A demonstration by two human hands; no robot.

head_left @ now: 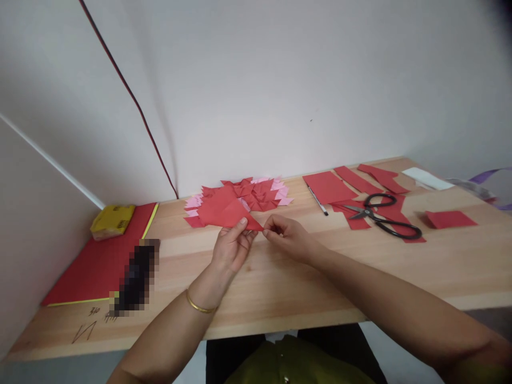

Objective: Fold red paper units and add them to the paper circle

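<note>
A folded piece of red paper [224, 209] is held up above the wooden table, its narrow point toward the right. My left hand [234, 242] grips it from below, thumb on top of the paper and fingers underneath. At the pointed corner, my right hand [286, 234] pinches the tip between thumb and fingers. Just behind the paper lies a heap of folded red and pink paper pieces [262, 194], partly hidden by the held sheet.
Black-handled scissors [372, 214] lie on red paper scraps [394, 210] at the right. Left of them are a pen [318, 200] and a red square [326, 185]. A yellow packet [112, 221] rests on large red sheets [90, 266] at the left, beside a pixelated dark object [138, 277].
</note>
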